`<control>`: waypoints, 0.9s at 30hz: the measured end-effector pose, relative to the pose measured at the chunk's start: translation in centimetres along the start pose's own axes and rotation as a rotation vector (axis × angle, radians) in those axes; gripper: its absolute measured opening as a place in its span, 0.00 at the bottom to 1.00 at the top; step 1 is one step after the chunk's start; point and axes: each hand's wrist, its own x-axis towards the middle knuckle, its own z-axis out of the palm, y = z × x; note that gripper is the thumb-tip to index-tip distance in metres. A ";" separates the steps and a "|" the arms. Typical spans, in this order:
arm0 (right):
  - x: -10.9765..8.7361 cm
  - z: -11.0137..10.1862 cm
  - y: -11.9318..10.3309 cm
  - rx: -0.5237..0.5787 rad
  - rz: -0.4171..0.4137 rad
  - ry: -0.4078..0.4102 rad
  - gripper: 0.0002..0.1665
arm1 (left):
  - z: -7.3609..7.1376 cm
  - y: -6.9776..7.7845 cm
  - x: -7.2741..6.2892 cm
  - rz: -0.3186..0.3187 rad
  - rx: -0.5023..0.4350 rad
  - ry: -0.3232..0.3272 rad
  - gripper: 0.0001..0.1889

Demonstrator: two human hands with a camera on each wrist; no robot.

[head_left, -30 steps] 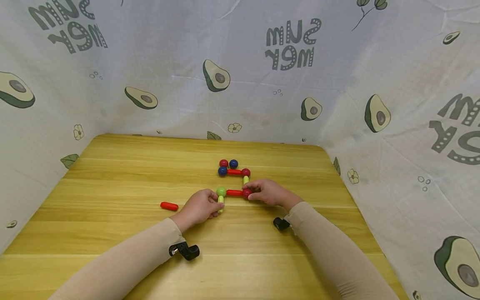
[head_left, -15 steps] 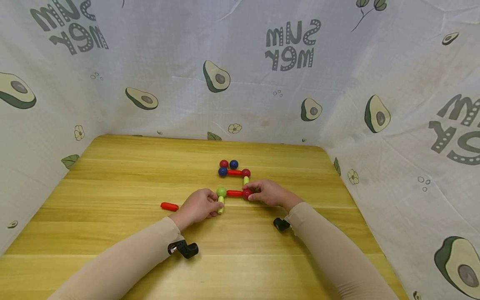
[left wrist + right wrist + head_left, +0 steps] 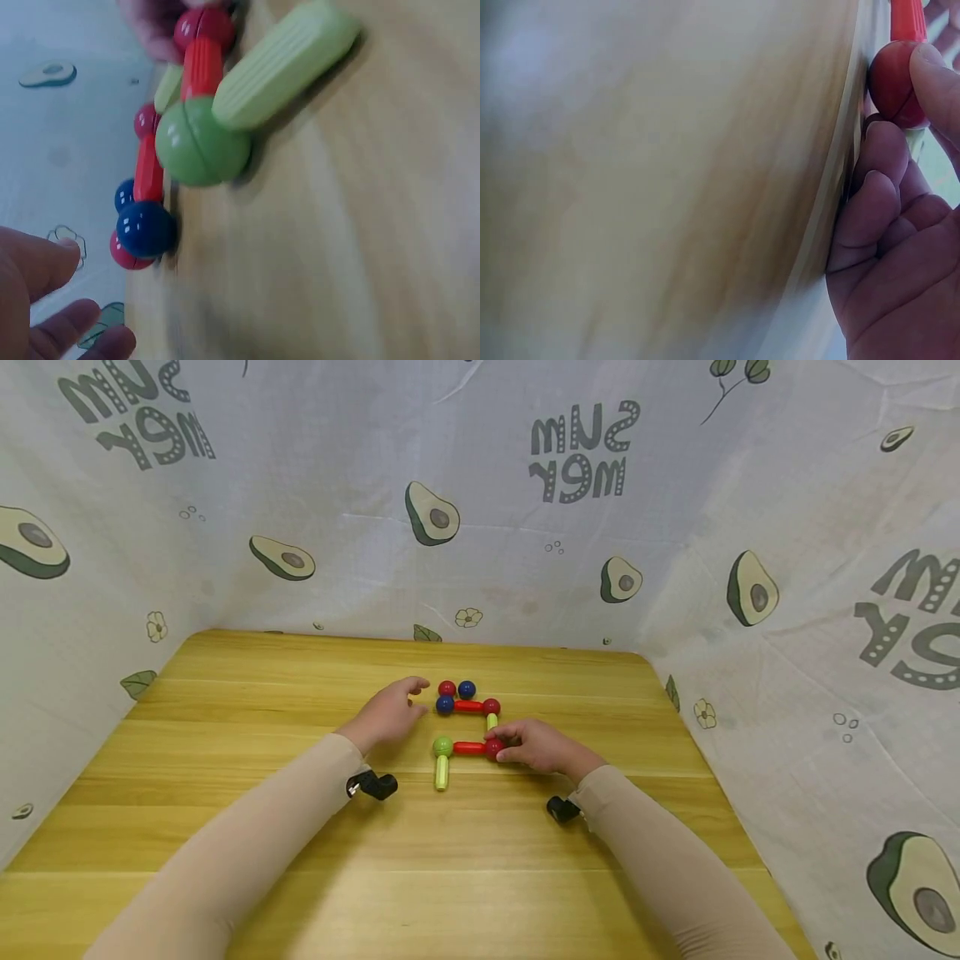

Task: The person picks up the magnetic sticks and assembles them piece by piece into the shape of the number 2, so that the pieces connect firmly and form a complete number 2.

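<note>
A chain of toy balls and rods lies on the table. Its near end has a yellow-green rod (image 3: 442, 772) joined to a green ball (image 3: 443, 747), then a red rod (image 3: 469, 748) and a red ball (image 3: 493, 749). My right hand (image 3: 542, 748) pinches that red ball between thumb and fingers, also visible in the right wrist view. From there a partly covered yellow-green rod (image 3: 492, 721) leads to another red ball (image 3: 491, 706), a red rod (image 3: 468, 707) and a blue ball (image 3: 445, 704). My left hand (image 3: 390, 711) holds nothing, fingers parted, just left of the blue ball.
A loose-looking red ball (image 3: 447, 688) and blue ball (image 3: 467, 689) sit behind the chain's far row. The wooden table (image 3: 585, 877) ends against a printed cloth (image 3: 525, 568) at the back and sides. A small black camera (image 3: 378, 786) sits on the left wrist.
My left hand has let go of the near yellow-green rod and moved away toward the far balls. The left sleeve now covers where a separate red rod lay. My right hand stays put.
</note>
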 end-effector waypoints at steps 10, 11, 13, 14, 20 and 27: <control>-0.3 -0.1 -0.1 -0.007 0.005 0.004 0.22 | 0.7 -0.2 4.5 0.066 0.067 -0.077 0.26; -0.3 -0.1 -0.2 -0.007 0.007 0.005 0.22 | 0.8 -0.3 4.7 0.062 0.068 -0.080 0.26; -0.3 -0.1 -0.2 -0.012 0.005 0.004 0.22 | 0.9 -0.3 5.2 0.057 0.068 -0.087 0.26; -0.3 -0.1 -0.3 -0.012 0.006 0.002 0.22 | 1.0 -0.4 5.3 0.056 0.068 -0.092 0.27; -0.2 -0.1 -0.2 -0.004 0.005 -0.004 0.22 | 1.4 0.0 6.1 0.083 0.106 -0.116 0.28; -0.2 -0.1 -0.1 0.001 0.008 -0.003 0.22 | 1.5 0.1 6.4 0.061 0.197 -0.086 0.24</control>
